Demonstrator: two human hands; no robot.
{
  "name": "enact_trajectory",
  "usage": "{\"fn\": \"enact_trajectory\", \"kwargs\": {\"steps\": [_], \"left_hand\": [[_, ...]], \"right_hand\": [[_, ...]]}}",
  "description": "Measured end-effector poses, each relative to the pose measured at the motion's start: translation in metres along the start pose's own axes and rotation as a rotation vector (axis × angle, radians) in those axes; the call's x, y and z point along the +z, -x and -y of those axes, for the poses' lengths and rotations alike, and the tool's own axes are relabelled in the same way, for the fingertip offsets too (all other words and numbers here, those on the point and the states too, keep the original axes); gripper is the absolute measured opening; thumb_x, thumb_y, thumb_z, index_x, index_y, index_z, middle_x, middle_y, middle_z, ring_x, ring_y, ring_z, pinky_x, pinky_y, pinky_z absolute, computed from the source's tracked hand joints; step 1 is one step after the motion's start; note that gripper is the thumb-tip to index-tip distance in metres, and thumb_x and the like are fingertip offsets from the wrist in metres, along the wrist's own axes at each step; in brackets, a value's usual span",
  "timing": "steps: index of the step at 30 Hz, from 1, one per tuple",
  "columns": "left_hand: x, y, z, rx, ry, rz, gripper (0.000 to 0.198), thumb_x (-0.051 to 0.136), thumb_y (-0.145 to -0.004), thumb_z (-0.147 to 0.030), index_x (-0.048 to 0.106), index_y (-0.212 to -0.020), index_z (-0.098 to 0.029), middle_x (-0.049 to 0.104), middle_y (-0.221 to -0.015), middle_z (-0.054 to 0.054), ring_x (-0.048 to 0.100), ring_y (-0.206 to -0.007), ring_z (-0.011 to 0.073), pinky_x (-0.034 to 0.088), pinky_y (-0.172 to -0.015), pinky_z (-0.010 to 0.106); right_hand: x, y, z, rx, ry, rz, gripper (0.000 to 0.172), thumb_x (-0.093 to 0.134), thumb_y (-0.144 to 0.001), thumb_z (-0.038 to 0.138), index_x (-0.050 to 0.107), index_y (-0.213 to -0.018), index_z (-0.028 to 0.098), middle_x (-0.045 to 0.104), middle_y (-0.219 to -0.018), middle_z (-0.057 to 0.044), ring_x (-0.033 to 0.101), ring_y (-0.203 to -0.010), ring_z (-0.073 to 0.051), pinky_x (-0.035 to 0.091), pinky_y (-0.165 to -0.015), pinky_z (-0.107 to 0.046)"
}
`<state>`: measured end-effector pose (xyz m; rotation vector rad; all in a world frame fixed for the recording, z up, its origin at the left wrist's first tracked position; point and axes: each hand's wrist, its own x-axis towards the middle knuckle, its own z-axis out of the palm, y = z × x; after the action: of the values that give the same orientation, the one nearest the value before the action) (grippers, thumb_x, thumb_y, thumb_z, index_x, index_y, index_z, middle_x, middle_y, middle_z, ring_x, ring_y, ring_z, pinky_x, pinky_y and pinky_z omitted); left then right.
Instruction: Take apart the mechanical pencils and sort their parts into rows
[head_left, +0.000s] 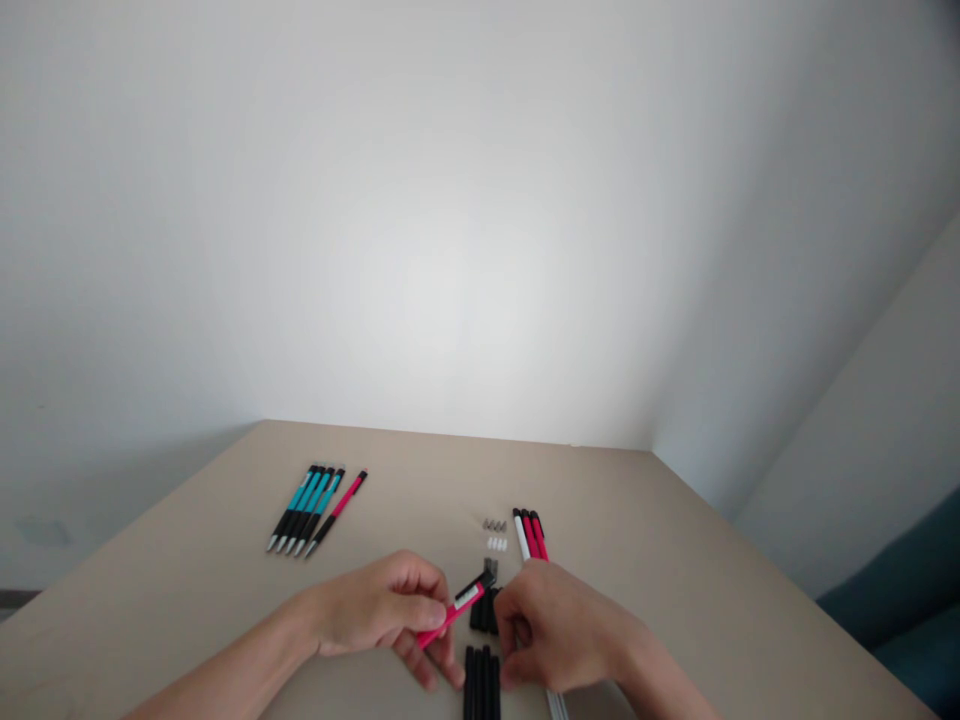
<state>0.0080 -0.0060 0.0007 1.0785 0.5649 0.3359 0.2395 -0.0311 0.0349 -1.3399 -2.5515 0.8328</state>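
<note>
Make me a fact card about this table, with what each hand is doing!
left hand: holds a pink pen barrel with a black end
right hand: bent beside the black tubes; can't tell if it grips anything
far left: turquoise pens, beside one pink-and-black pen
middle: small grey pieces, with small white pieces nearer
right: pink barrels and a white barrel, partly hidden by a hand

Black tubes [486,690] cut off at bottom edge, pink barrels [532,540] partly hidden behind right hand [559,622]
</note>
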Motion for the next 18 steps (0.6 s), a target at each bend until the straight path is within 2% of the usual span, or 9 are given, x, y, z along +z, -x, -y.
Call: {"fn": "enact_trajectory", "kwargs": {"steps": [6, 10, 12, 15, 18], "left_hand": [[0.000, 0.000, 0.000, 0.008, 0.004, 0.005, 0.024, 0.071, -0.073, -0.033, 0.059, -0.073, -0.013, 0.067, -0.072, 0.006, 0.070, -0.082, 0.0261, 0.052, -0.068, 0.033], [0.001, 0.002, 0.000, 0.058, -0.047, 0.019, 0.026, 0.068, -0.078, -0.037, 0.058, -0.078, -0.013, 0.068, -0.078, 0.008, 0.069, -0.082, 0.0234, 0.051, -0.067, 0.031], [0.001, 0.002, 0.000, 0.084, -0.070, 0.021, 0.028, 0.068, -0.079, -0.040, 0.057, -0.081, -0.014, 0.069, -0.079, 0.008, 0.068, -0.080, 0.0220, 0.051, -0.063, 0.029], [0.000, 0.001, 0.001, 0.117, -0.085, 0.011, 0.031, 0.068, -0.078, -0.042, 0.054, -0.082, -0.014, 0.068, -0.074, 0.006, 0.067, -0.065, 0.0183, 0.048, -0.059, 0.028], [-0.001, 0.000, -0.001, 0.185, -0.122, -0.066, 0.031, 0.069, -0.078, -0.040, 0.054, -0.080, -0.014, 0.066, -0.067, 0.003, 0.062, -0.056, 0.0139, 0.046, -0.058, 0.026]], "right_hand": [[-0.002, -0.001, 0.000, -0.009, -0.051, -0.005, 0.005, 0.072, -0.061, 0.016, 0.069, -0.064, 0.019, 0.057, -0.055, 0.006, 0.047, -0.048, -0.008, 0.027, -0.042, -0.017], [-0.004, -0.002, 0.002, -0.028, -0.128, -0.119, 0.006, 0.072, -0.064, 0.020, 0.068, -0.069, 0.018, 0.047, -0.051, 0.007, 0.042, -0.047, -0.007, 0.026, -0.044, -0.018], [-0.002, -0.005, 0.003, -0.049, -0.232, -0.184, 0.012, 0.071, -0.069, 0.026, 0.065, -0.069, 0.016, 0.041, -0.051, 0.008, 0.036, -0.048, -0.007, 0.024, -0.044, -0.019], [0.006, -0.013, 0.007, -0.054, -0.511, -0.263, 0.025, 0.066, -0.077, 0.037, 0.060, -0.067, 0.015, 0.040, -0.054, 0.006, 0.032, -0.051, -0.007, 0.022, -0.045, -0.020], [0.017, -0.025, 0.008, -0.043, -0.794, -0.401, 0.031, 0.067, -0.076, 0.043, 0.059, -0.067, 0.015, 0.042, -0.056, 0.005, 0.033, -0.052, -0.007, 0.024, -0.047, -0.021]]}}
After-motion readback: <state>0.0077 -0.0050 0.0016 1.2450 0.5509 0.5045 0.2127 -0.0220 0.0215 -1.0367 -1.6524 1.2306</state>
